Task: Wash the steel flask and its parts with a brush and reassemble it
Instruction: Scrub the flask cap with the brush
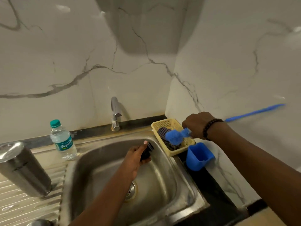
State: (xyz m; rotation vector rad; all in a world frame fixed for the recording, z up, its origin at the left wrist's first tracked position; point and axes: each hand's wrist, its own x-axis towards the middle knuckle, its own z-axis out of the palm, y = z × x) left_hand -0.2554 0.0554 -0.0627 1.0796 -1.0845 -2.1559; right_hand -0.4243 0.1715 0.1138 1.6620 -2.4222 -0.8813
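Head view: left hand point(136, 158) curled round a small black flask part point(146, 153) over the sink point(164, 190). Right hand point(197, 125) gripping the blue bottle brush point(173, 136) above the yellow basket point(164, 123). Steel flask point(22, 168) upright on the drainboard, well apart. Likely rigid, wet, slippery; best taken round mid-body.

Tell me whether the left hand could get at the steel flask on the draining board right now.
Probably not without letting go first: the left hand grips a black part over the sink. The way to the steel flask looks free otherwise.
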